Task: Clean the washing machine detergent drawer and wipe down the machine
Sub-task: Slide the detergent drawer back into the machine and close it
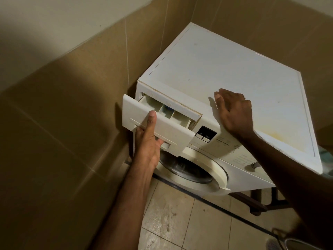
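Drawer (158, 123) out of the washing machine (225, 73), partly pulled, its three compartments showing at the top-left of the front panel. Left hand (147, 141) grips the drawer front, thumb up on the face, fingers hooked into the handle recess. Right hand (232, 112) lies flat, fingers relaxed, on the machine's top front edge. Round door (214, 170) sits below, tiled floor (180, 222) underneath.
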`<move>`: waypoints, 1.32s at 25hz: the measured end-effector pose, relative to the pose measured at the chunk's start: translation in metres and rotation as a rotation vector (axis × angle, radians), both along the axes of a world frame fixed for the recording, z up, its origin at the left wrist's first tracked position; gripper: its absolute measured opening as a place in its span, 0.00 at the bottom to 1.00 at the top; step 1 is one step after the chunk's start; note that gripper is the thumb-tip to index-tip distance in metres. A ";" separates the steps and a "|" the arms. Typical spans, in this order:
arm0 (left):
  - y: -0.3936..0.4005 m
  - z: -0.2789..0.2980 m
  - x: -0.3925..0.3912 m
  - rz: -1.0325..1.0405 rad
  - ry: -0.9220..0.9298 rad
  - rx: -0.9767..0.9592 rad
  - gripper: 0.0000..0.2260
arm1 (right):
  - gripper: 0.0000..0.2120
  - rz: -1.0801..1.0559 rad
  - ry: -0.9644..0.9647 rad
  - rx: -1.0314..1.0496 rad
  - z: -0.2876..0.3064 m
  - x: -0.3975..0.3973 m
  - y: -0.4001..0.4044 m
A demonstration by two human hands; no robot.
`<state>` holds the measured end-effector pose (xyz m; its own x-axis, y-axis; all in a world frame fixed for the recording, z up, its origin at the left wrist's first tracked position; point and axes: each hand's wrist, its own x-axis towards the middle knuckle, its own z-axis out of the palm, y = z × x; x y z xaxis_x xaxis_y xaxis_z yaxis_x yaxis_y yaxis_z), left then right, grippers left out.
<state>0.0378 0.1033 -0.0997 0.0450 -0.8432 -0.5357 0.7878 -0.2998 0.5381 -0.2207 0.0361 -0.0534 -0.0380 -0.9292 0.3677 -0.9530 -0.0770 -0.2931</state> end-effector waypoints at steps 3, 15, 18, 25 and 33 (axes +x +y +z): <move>-0.026 -0.003 -0.014 -0.009 -0.025 -0.004 0.28 | 0.18 -0.003 -0.001 0.015 0.001 0.001 0.001; -0.040 -0.010 -0.003 -0.128 -0.051 0.118 0.35 | 0.21 -0.033 0.011 0.020 -0.001 0.004 0.002; -0.023 -0.026 0.002 -0.027 0.115 0.165 0.35 | 0.20 -0.043 0.005 0.009 -0.002 0.004 0.002; -0.045 -0.007 -0.014 -0.050 0.154 0.028 0.21 | 0.20 -0.041 0.014 0.003 -0.002 0.003 0.001; -0.053 -0.007 -0.020 -0.123 0.046 -0.044 0.10 | 0.21 -0.048 0.006 0.010 -0.001 0.003 0.001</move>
<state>0.0175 0.0508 -0.1063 -0.0835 -0.8636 -0.4972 0.7706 -0.3723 0.5172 -0.2181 0.0374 -0.0542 -0.0809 -0.9298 0.3591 -0.9572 -0.0280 -0.2882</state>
